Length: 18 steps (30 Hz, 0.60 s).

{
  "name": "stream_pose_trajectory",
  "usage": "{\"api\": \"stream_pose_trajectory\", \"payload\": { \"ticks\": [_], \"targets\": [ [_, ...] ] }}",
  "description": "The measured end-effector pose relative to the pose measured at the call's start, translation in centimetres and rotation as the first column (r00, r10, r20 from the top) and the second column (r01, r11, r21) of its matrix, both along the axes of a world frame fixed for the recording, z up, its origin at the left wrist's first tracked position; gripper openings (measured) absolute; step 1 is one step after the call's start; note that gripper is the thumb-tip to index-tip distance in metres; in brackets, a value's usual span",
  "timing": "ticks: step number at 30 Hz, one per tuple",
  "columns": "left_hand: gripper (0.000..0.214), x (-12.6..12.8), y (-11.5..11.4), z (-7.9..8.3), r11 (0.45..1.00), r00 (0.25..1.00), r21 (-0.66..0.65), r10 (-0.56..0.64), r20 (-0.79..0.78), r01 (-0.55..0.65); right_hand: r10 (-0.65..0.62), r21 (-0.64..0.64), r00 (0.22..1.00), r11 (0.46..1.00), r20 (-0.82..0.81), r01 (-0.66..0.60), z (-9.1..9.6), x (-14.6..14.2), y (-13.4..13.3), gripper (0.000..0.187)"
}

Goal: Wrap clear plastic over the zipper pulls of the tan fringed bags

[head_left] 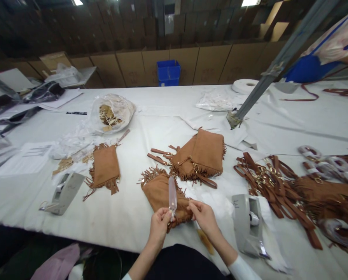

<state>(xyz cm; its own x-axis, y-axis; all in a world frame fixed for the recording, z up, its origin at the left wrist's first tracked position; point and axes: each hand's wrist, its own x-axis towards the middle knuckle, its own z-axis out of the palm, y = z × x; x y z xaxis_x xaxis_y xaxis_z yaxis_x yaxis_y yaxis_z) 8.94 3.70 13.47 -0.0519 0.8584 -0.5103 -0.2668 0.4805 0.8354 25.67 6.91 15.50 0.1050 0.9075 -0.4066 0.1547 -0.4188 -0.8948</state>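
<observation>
From where I stand: white table [150, 124] spreading past both hands. Stack [209, 149] of pouches just beyond the grip. One fringed pouch [156, 192] at the grip itself. Dispenser [240, 225] right of it. Right hand [204, 217]: pinching pouch edge. Left hand [158, 226]: pinching sheathed strip [172, 192] over pouch.

Tabletop [128, 210] is lying open L of L hand [160, 222], btwn held pouch [156, 190] & lone pouch [106, 165] | 2nd dispenser [70, 196] is bounding gap, near L | Stacked pouches [211, 149] are blocking fwd of R hand [203, 215] | R dispenser [238, 223], strap pile [279, 196] are crowding R | Slanting post [281, 60] is cutting across far R
</observation>
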Motion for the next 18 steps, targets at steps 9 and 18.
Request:
{"api": "stream_pose_trajectory", "payload": {
  "ticks": [9,18],
  "targets": [
    [0.025,1.0,-0.5,1.4,0.975,0.936,0.176,-0.068,-0.345,0.136,-0.042,-0.182,0.876,0.982,-0.481,-0.053,0.9,-4.2,-1.7,0.033],
    [0.025,0.3,0.3,1.3,0.975,0.958,0.174,-0.089,-0.274,0.140,-0.035,-0.111,0.804,0.993,-0.594,-0.038,-0.5,-5.0,-1.4,0.064]
  ]
}}
